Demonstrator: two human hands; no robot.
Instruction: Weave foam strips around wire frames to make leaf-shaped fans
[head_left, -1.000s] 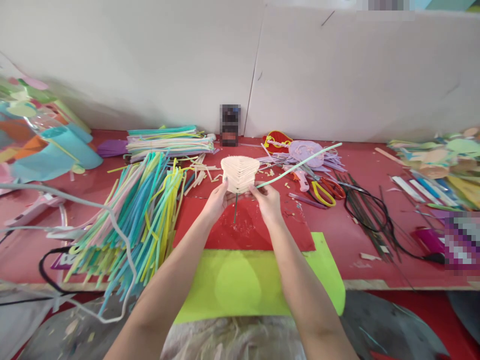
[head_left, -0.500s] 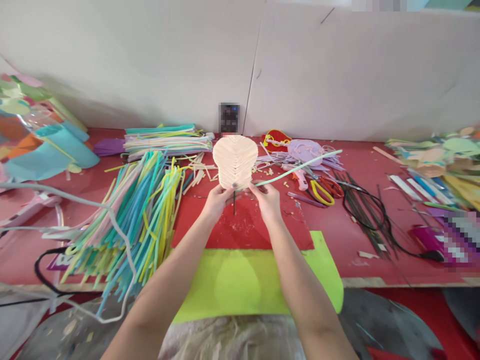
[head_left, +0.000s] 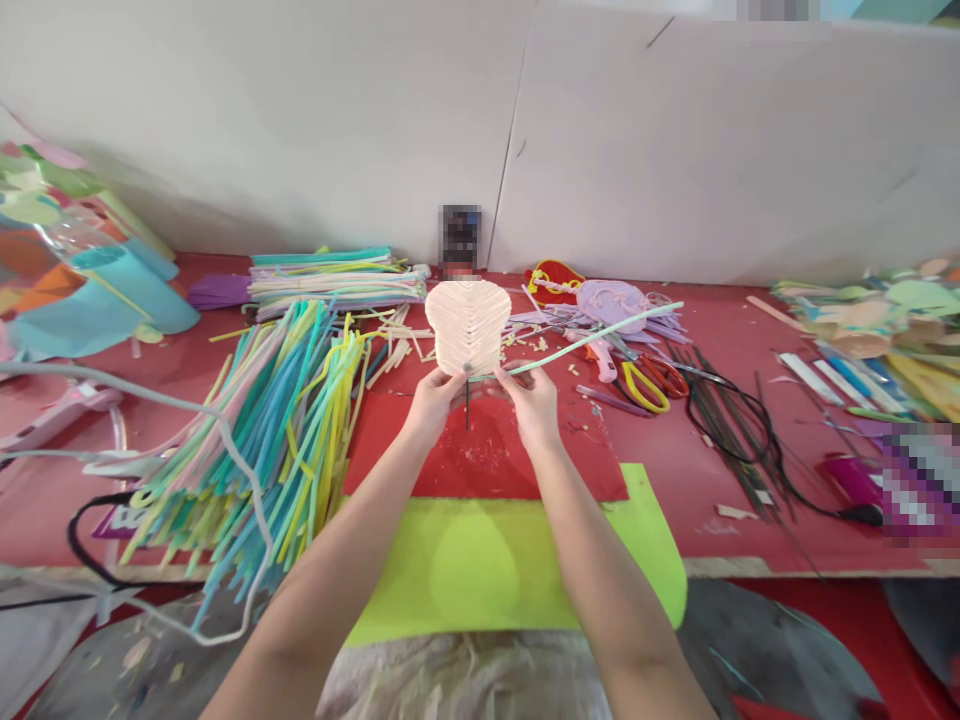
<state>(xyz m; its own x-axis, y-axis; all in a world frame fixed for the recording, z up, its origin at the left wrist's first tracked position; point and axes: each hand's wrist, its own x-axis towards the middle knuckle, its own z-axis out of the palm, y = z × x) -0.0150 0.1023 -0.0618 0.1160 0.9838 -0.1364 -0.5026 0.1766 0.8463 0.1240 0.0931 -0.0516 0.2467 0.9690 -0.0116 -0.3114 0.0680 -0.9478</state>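
Observation:
A cream leaf-shaped piece (head_left: 469, 320) with chevron ribs stands upright in front of me. At its lower left edge, my left hand (head_left: 433, 402) pinches it between thumb and fingers. My right hand (head_left: 534, 402) is closed on a pale green strip (head_left: 600, 333) at the piece's lower right. One end of that strip lies across the base of the piece; the rest sticks out to the upper right. Between my hands a thin dark stem (head_left: 467, 405) points down from the base. My fingers behind the piece are partly hidden.
Coloured strips (head_left: 255, 440) lie bundled on the left, near a pink glue gun (head_left: 67, 415) with a looping cable. Scissors with yellow and red handles (head_left: 649, 385) lie at right, by another glue gun (head_left: 602, 358) and dark wires (head_left: 724, 430). A red sheet (head_left: 487, 460) lies below my hands.
The leaf-shaped piece has sunk slightly and its top leans a little differently. Both hands keep their grip, and the green strip has hardly moved.

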